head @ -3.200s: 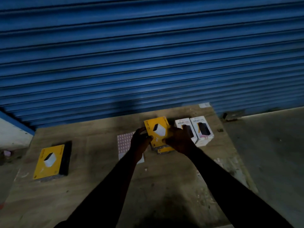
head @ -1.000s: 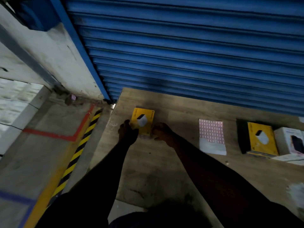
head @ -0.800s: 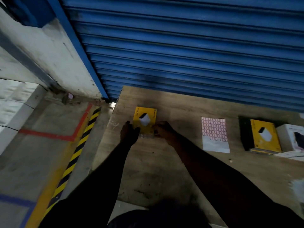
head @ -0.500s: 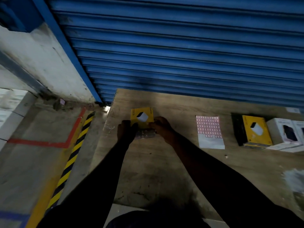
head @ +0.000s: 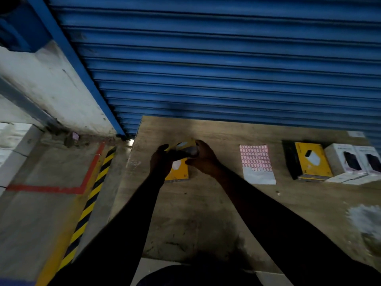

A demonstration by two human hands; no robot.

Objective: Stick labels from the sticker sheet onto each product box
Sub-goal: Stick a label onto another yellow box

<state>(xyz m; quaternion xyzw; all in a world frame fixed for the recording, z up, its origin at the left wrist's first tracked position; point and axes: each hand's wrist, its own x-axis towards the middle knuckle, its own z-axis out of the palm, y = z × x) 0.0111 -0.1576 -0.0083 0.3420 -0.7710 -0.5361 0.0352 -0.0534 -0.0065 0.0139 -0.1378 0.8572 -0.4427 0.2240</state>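
At the table's left end my left hand and my right hand grip a yellow product box between them, lifted and tilted so its dark underside shows. Under it a second yellow box lies flat on the wooden table. The pink-and-white sticker sheet lies to the right of my hands. Further right sit another yellow box and two white boxes.
A blue roller shutter runs along the table's far edge. The table's left edge drops to a concrete floor with a yellow-black hazard stripe and a red line. A small white label lies at the table's far right corner.
My hands carried a yellow box from the right of the table to the left end. Over the last second they lifted and tilted the top box off the one lying beneath.
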